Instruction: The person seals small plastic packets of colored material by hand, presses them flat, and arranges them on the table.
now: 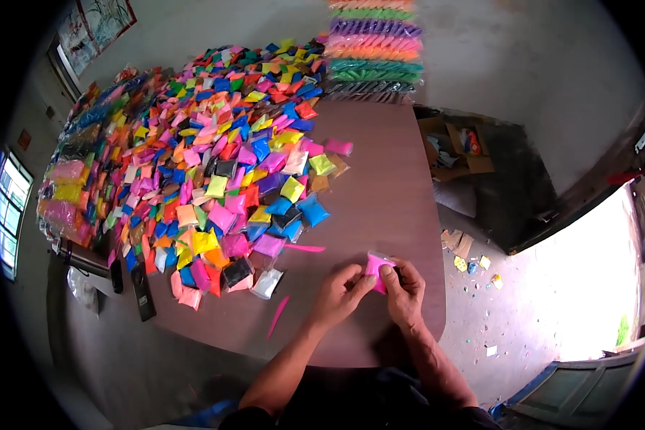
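Near the front right of the table, a small bright pink packet (377, 266) with a clear film edge is held between both hands. My left hand (342, 292) pinches its left side with thumb and fingers. On the other side, my right hand (406, 290) grips it, the thumb pressed on its face. To the left lie two thin pink plastic strips or tools, one pink strip (304, 248) beside the pile and another pink strip (278, 317) closer to me. A white packet (267, 284) and a purple packet (269, 245) sit at the pile's near edge.
A big heap of colourful packets (222, 165) covers the table's left side. Stacked bagged rows of packets (375, 50) stand at the back. The brown table (380, 179) has a rounded right edge. Beyond it are a cardboard box (469, 147) and scraps on the floor (509, 315).
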`<state>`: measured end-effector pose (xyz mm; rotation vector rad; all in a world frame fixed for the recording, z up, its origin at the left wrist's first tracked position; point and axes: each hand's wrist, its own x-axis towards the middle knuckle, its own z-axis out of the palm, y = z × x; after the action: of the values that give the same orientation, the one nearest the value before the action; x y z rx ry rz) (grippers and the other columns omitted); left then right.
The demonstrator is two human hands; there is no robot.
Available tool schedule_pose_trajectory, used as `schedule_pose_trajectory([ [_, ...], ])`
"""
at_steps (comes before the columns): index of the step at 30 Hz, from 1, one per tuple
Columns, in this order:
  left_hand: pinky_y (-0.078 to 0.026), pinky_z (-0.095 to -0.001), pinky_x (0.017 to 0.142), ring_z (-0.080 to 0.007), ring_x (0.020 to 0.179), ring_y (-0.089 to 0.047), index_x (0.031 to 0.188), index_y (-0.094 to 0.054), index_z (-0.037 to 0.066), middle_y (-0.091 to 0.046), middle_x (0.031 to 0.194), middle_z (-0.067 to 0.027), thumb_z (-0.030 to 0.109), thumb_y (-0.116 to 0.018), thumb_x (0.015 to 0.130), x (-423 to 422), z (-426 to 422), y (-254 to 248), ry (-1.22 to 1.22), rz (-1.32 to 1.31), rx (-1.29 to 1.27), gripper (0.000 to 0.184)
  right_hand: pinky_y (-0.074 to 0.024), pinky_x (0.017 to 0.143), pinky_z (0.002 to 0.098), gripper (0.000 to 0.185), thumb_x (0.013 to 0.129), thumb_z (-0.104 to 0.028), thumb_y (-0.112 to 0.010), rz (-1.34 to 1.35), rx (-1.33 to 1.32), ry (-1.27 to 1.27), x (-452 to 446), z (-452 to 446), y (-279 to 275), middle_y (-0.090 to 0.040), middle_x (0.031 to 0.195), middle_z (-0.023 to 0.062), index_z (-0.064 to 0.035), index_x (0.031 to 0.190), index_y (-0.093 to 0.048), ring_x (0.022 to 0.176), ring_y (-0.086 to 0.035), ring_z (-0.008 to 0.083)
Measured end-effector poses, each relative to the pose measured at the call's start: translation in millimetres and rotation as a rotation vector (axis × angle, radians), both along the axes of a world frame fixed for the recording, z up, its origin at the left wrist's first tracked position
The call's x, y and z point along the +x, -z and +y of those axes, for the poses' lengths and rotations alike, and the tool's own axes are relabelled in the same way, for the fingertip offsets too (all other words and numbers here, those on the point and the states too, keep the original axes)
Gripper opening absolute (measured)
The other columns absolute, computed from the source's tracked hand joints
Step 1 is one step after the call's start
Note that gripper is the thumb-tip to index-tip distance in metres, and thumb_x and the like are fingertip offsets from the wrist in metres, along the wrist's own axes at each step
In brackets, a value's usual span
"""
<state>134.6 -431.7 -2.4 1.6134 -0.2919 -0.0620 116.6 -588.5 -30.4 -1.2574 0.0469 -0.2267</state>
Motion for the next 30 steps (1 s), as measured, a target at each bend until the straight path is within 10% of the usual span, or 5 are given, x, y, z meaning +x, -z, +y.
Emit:
schedule_pose_trajectory([
  [30, -0.038, -0.024, 0.057, -0.0026, 0.065, -0.048, 0.085, -0.062, 0.001, -0.057, 0.071, 0.0047, 0.016, -0.071, 0.097, 1.2, 0.9, 1.7, -0.024, 0.081, -0.151, 0.02, -0.0467, 0.08, 0.0238, 0.019, 0.101, -0.01, -0.066, -0.038, -0.105, -0.126, -2.9, -1.0, -10.2, -0.065, 0.101, 0.0016, 0.0023, 0.115, -0.066, 0.091, -0.057, 0.008],
])
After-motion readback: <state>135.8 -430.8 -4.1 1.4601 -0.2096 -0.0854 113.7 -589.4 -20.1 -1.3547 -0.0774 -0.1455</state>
